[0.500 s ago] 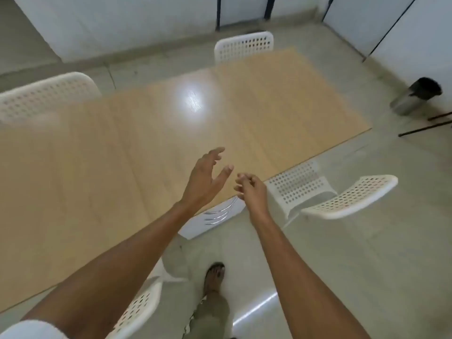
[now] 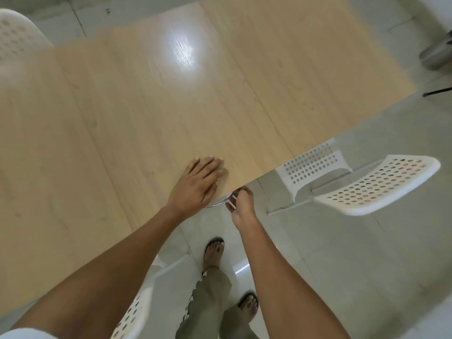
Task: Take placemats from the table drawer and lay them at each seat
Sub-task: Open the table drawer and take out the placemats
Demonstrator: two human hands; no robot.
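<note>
The table (image 2: 146, 106) takes most of the view: a long flat top of pale wood laminate with a fine straight grain, smooth enough to give back a bright patch of light near its far middle. Its near edge is straight and runs on a slant from lower left up to the right. Past that edge lies the floor (image 2: 342, 253), of large glossy grey tiles with thin joints, and it leaves wide free room on the right side.

Three white plastic chairs with round holes stand around. One chair (image 2: 362, 182) is at the right, its seat partly pushed under the table edge and its curved back toward the floor space. A second chair (image 2: 133, 314) shows at the bottom, beside the left forearm. The rounded back of a third chair (image 2: 17, 33) is at the far left corner. A metal bin (image 2: 437, 52) is at the right border, blurred.

The left hand (image 2: 198, 184) lies flat on the top with open fingers, close to the near edge. The right hand (image 2: 241, 203) is just below the edge with its fingers curled around a thin curved metal handle (image 2: 220, 201), which belongs to the drawer under the top; the drawer front itself is hidden. No placemats are visible. Two feet in dark sandals stand on the tiles below.
</note>
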